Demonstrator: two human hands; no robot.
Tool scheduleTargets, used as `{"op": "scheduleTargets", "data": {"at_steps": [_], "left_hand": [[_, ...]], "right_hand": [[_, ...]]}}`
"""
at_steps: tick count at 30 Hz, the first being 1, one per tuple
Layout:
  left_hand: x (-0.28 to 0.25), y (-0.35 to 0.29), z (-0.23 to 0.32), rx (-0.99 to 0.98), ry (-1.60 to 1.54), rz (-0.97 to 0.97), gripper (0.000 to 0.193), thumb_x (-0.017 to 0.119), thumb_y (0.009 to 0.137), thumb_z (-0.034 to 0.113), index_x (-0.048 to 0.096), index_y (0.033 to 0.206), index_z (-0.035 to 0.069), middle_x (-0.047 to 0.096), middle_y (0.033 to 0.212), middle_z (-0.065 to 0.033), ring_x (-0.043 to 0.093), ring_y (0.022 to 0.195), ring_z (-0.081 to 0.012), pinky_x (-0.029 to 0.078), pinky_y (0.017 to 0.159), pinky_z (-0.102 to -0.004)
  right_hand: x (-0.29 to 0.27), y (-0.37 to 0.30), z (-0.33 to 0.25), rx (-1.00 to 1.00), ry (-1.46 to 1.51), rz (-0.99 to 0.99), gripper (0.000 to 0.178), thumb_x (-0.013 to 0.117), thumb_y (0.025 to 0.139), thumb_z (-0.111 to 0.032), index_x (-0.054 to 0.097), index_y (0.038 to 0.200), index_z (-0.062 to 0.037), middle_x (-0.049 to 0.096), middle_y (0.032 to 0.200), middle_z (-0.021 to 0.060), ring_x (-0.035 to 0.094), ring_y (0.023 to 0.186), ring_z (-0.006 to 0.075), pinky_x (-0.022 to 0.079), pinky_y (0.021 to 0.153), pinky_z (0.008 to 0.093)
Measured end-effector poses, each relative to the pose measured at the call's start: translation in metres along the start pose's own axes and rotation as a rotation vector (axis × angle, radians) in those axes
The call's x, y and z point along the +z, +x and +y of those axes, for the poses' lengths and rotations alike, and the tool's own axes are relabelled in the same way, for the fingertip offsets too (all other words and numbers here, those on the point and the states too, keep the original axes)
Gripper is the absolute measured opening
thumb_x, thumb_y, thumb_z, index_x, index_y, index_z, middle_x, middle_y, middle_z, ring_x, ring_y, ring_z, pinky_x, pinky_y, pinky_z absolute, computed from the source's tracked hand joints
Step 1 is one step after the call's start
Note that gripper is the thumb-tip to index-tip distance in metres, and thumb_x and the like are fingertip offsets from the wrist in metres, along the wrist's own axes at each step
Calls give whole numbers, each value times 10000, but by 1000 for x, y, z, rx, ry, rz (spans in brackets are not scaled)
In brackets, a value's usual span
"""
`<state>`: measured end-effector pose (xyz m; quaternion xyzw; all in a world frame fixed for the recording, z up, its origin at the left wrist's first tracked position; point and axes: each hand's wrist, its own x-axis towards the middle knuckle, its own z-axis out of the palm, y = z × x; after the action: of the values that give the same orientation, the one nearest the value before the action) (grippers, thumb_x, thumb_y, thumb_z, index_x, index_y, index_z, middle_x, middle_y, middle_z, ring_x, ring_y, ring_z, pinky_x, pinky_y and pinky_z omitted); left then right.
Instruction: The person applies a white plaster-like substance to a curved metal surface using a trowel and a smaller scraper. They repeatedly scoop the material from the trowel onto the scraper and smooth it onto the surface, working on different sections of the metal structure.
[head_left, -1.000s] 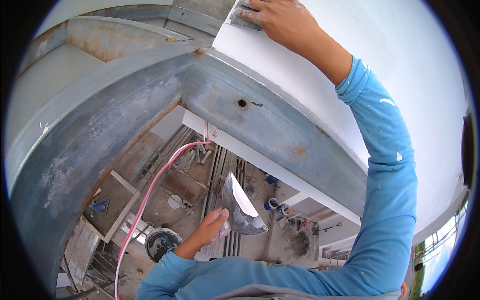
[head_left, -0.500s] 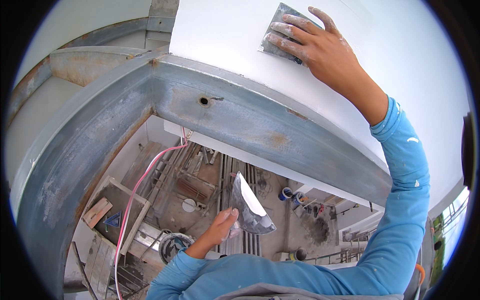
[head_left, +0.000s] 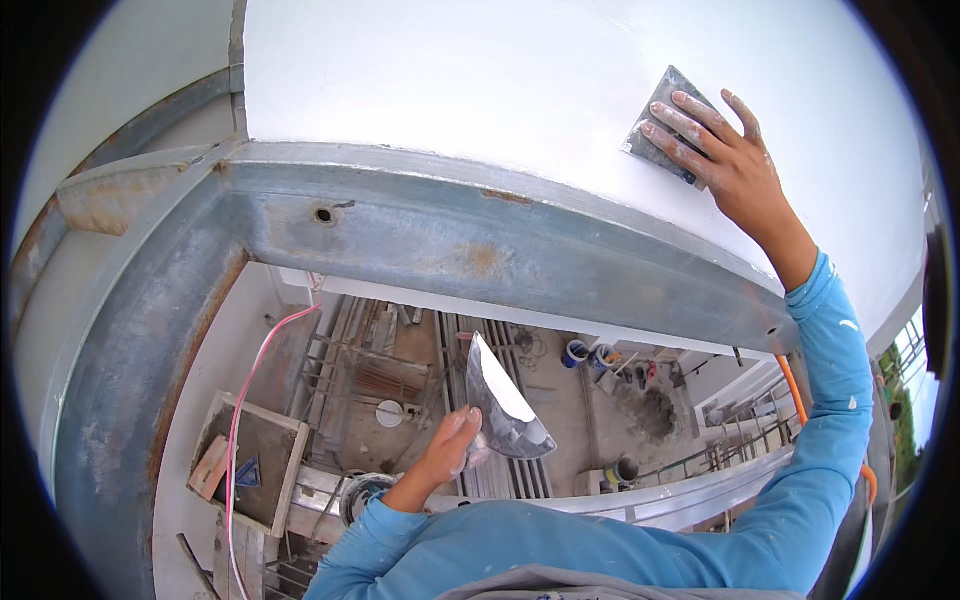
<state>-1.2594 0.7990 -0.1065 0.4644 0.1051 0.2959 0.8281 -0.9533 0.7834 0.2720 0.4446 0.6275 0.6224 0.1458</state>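
Note:
My left hand grips a broad putty knife held up over the drop below. A thick strip of white putty lies along its blade. Higher up and to the right, my right hand holds a flat, dark square scraper against the smooth white wall. Its fingers are spread over the back of that blade, and its thumb is hidden. Dried white smears cover the fingers.
A grey steel beam with rust spots runs below the wall and meets another beam at left. A pink-and-white cable hangs down. Far below are a wooden trough, buckets and long metal bars. An orange hose passes my right arm.
My right hand and the scraper have slid right along the wall and a little toward the beam. The whole view has shifted; my left hand still holds the putty knife much as before.

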Motion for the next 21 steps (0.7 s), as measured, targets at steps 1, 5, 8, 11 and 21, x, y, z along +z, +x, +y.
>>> {"op": "scheduleTargets", "data": {"at_steps": [1, 5, 8, 11, 21], "left_hand": [[0, 0, 2, 31, 46, 21, 429, 426, 1074, 453, 544, 1032, 42, 491, 730, 18, 420, 551, -63, 351, 486, -247], [-16, -8, 2, 5, -37, 8, 439, 423, 1076, 443, 550, 1115, 25, 513, 767, 8, 431, 563, -61, 353, 490, -246], [-21, -6, 8, 43, 40, 34, 451, 417, 1082, 426, 545, 1194, 8, 530, 814, 3, 431, 582, -62, 355, 502, -240], [-9, -15, 34, 89, 36, 54, 465, 436, 1072, 438, 563, 1167, 1, 547, 775, -6, 437, 572, -68, 355, 501, -237], [-34, -55, 11, 124, 13, 140, 436, 386, 1095, 396, 536, 1235, 13, 538, 830, 10, 420, 585, -59, 361, 504, -239]], "right_hand": [[-8, -10, 0, 35, -31, -51, 606, 517, 954, -2, 516, 1412, -398, 487, 1502, -123, 392, 1423, 101, 102, 1291, 410], [-36, -13, -19, 105, 59, -40, 564, 545, 957, -82, 509, 1423, -397, 504, 1489, -101, 405, 1414, 118, 159, 1282, 428], [-59, 25, -46, 52, 218, 115, 529, 568, 946, -140, 526, 1410, -391, 522, 1473, -87, 421, 1404, 132, 178, 1276, 429], [-61, 79, -66, -23, 226, 237, 493, 562, 949, -143, 563, 1381, -380, 541, 1453, -89, 438, 1390, 131, 146, 1279, 430], [-84, 277, -117, -387, 324, 590, 375, 479, 936, -145, 612, 1285, -172, 589, 1307, 67, 484, 1325, 236, 226, 1197, 541]]}}
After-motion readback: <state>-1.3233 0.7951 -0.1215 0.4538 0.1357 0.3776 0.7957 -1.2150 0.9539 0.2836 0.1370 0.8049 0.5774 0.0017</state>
